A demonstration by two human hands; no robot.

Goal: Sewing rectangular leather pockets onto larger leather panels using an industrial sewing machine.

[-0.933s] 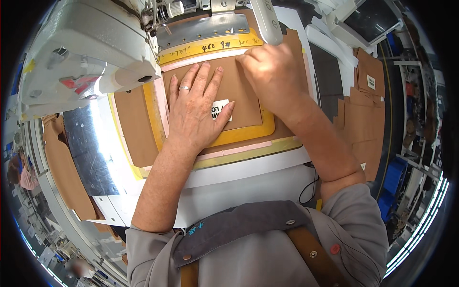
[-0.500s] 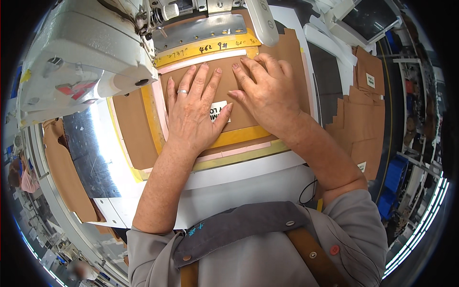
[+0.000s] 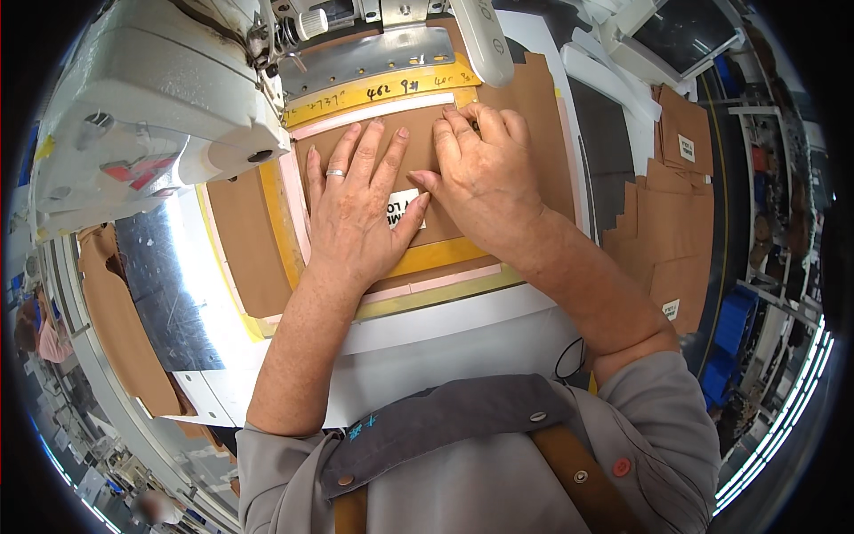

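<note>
A flat, roughly rectangular panel of brown, fabric-like material (image 3: 418,153) lies inside a narrow, bright yellow frame (image 3: 436,257), its far edge just beside a white strip (image 3: 378,113). It looks laid in place, judging by how its edges follow the frame, and the far right corner seems the part being settled. Whether any edge is stitched, I cannot tell.

The panel's long axis appears to run left to right, roughly parallel to the frame's near edge, its right end tipped slightly away from the person. Which end is its top, I cannot tell.

The left hand (image 3: 354,200) rests palm down on the panel's left half, fingers spread toward the far edge, thumb across 1 small white printed label (image 3: 403,200). The right hand (image 3: 485,169) is at the far right corner, fingers bent and bunched, thumb apart from them; whether they pinch the material cannot be told.

Beyond the far edge is 1 grey metal plate with holes (image 3: 374,64); a bulky white machine head (image 3: 116,80) overhangs the frame's far left corner.
</note>
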